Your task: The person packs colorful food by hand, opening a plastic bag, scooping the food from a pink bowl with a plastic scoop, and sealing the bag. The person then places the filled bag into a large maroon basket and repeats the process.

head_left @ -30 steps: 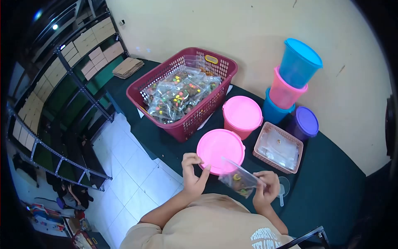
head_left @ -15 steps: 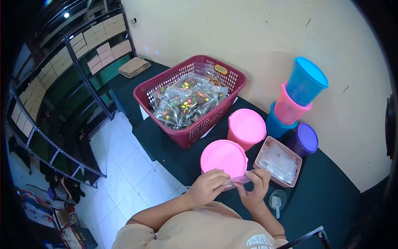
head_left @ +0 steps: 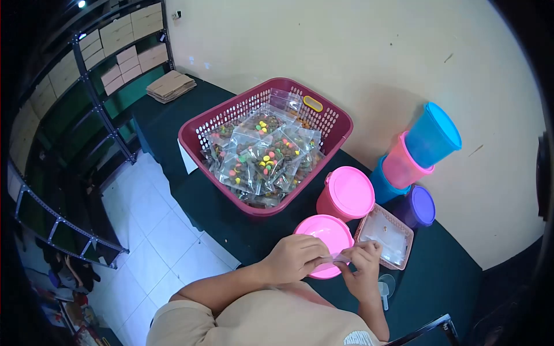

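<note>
Over a tub (head_left: 332, 232), left hand (head_left: 297, 256) and right hand (head_left: 361, 268) pinch a bag (head_left: 339, 258), shirt lettering (head_left: 359, 338) blurred

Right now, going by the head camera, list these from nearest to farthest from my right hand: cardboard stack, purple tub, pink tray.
From your right hand:
1. Pink tray: just beyond it, slightly right.
2. Purple tub: past the tray, right, toward the wall.
3. Cardboard stack: far left end of the table.
</note>
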A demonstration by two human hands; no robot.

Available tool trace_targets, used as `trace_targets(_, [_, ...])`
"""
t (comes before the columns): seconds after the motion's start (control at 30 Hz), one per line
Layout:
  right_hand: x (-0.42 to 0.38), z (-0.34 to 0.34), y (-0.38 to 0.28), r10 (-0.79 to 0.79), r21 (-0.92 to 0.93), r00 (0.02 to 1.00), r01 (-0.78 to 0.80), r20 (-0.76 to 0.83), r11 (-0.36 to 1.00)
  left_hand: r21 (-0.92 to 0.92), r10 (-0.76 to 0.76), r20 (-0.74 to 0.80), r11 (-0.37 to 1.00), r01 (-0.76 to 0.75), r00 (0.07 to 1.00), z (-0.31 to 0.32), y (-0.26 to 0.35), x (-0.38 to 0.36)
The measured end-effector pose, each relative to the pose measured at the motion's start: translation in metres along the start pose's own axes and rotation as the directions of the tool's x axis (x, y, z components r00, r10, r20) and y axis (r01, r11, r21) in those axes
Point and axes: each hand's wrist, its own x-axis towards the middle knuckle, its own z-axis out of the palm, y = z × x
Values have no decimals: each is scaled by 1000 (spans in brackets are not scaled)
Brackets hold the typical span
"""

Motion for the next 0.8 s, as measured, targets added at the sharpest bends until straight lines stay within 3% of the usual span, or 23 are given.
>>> trace_targets(0.1, [17, 3, -11, 172, -129, 982, -181, -76, 975, -31, 23, -16, 999, -24, 1000, -26, -17, 9])
trace_targets(0.2, [27, 12, -18, 184, -171, 971, -209, -152, 963, -96, 80, -31, 992, -82, 996, -54, -30, 21])
trace_targets(0.27, [31, 17, -22, 190, -257, 972, -221, -139, 941, -196, -8, 81, 980, 24, 997, -75, -39, 30])
trace_targets(0.3, [31, 26, -19, 347, 121, 910, -327, -228, 937, -181, -39, 153, 981, 67, 987, -85, -45, 36])
trace_targets(0.33, [32, 35, -18, 515, 488, 819, -351, -253, 799, -189, -39, 166, 979, 71, 985, -93, -52, 41])
trace_targets(0.37, [36, 48, -20, 610, 829, 745, -144, -269, 541, -420, -132, 117, 892, 170, 984, -98, -59, 46])
trace_targets(0.4, [44, 60, -30, 619, 828, 737, -147, -274, 541, -627, -234, 92, 741, 239, 968, -103, -65, 51])
trace_targets(0.43, [51, 71, -41, 621, 865, 762, -175, -183, 470, -632, -230, 105, 736, 244, 967, -108, -69, 56])
trace_targets(0.47, [55, 78, -48, 617, 895, 781, -205, -94, 396, -725, -334, 110, 617, 305, 936, -113, -72, 61])
trace_targets(0.5, [53, 84, -46, 573, 778, 819, -371, 18, 507, -803, -435, 130, 481, 351, 891, -116, -74, 65])
trace_targets(0.53, [52, 94, -48, 542, 729, 830, -452, 132, 514, -804, -429, 147, 473, 360, 891, -118, -78, 66])
trace_targets(0.6, [57, 103, -52, 642, 668, 712, -628, 286, 400, -849, -521, 306, 230, 476, 797, -121, -87, 68])
trace_targets(0.63, [63, 101, -53, 721, 750, 669, -568, 181, 338, -847, -514, 315, 227, 480, 798, -122, -94, 68])
trace_targets(0.67, [72, 95, -54, 792, 823, 604, -490, 85, 286, -858, -481, 157, 366, 360, 862, -122, -100, 67])
trace_targets(0.7, [87, 89, -55, 725, 931, 666, -128, -174, 342, -839, -424, 0, 494, 231, 906, -124, -106, 66])
trace_targets(0.73, [86, 84, -36, 859, 953, 414, 103, -301, 285, -840, -420, 11, 488, 237, 908, -129, -112, 65])
trace_targets(0.8, [88, 72, -15, 927, 913, 215, 338, -309, 226, -758, -449, 140, 525, 387, 882, -149, -125, 59])
